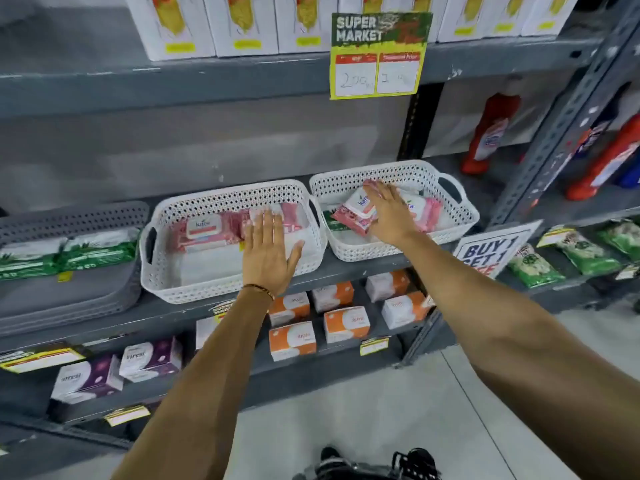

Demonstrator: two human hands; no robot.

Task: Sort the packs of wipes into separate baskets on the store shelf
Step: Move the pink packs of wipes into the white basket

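— Fingers [375,194] of the right hand [389,216] are spread flat, palm down, on a pink pack of wipes [353,214] in the right white basket [460,216]. Nothing is pinched; the hand presses or reaches rather than grips.

— And that pack?

— It lies directly beneath those fingers and a little to their left, tilted, its long axis running diagonally from the basket's near-left corner toward the back. More pink packs [427,211] sit just right of the fingers, and a green pack [330,223] peeks out at the basket's left wall.

— What about the other hand?

— The left hand [268,251] is also open, fingers extended over the left white basket [207,199], its fingertips touching the pink packs [207,232] lined up there, which lie lengthwise across the basket.

— So which hand takes the tilted pack?

— Probably the right; it is already upon it. The left basket stands just beside, to the fingers' left. Further left, a grey basket [69,216] holds green packs [69,252], likely where the green one belongs.
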